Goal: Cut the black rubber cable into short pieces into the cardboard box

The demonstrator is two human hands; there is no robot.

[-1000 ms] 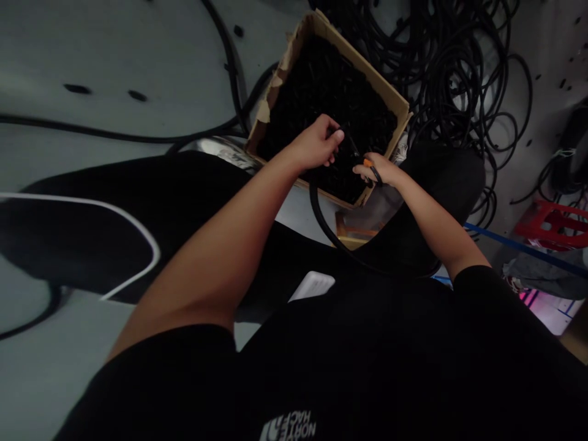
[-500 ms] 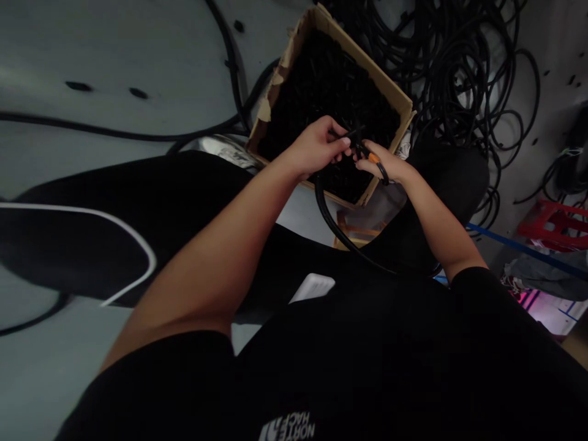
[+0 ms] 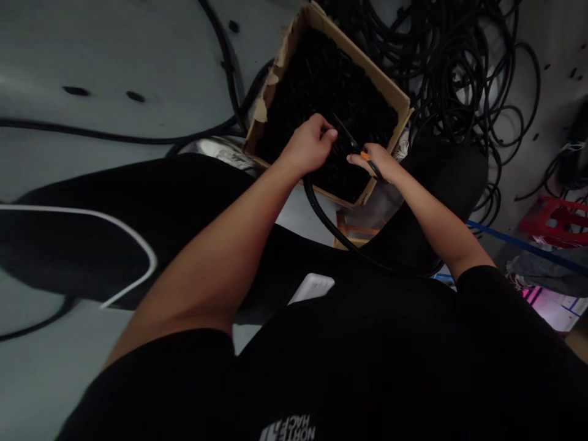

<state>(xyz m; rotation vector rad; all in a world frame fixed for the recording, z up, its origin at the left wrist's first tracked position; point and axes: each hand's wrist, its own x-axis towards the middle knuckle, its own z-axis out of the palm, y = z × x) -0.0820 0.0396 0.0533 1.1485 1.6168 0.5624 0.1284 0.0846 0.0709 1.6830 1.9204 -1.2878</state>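
My left hand (image 3: 311, 144) is closed around the end part of a black hose (image 3: 327, 219), which curves down from under the hand towards my lap. The exact end at my fingertips is hard to make out against the dark. In my right hand (image 3: 379, 163) is a pair of scissors (image 3: 348, 131) with black and orange handles, its blades pointing up and left, close to my left fingers. Both hands are over a cardboard box (image 3: 379, 71) filled with many short black pieces (image 3: 316, 76).
Tangled coils of black hose (image 3: 445, 79) lie on the floor behind the box at right. A few black pieces (image 3: 76, 91) are scattered at left. A red stool (image 3: 554, 220) stands at far right. A white device (image 3: 312, 288) rests at my lap beside a white cable (image 3: 114, 223).
My left hand has moved slightly left, away from the scissors. The blades now show apart from the left fingers, where before they were together with them.
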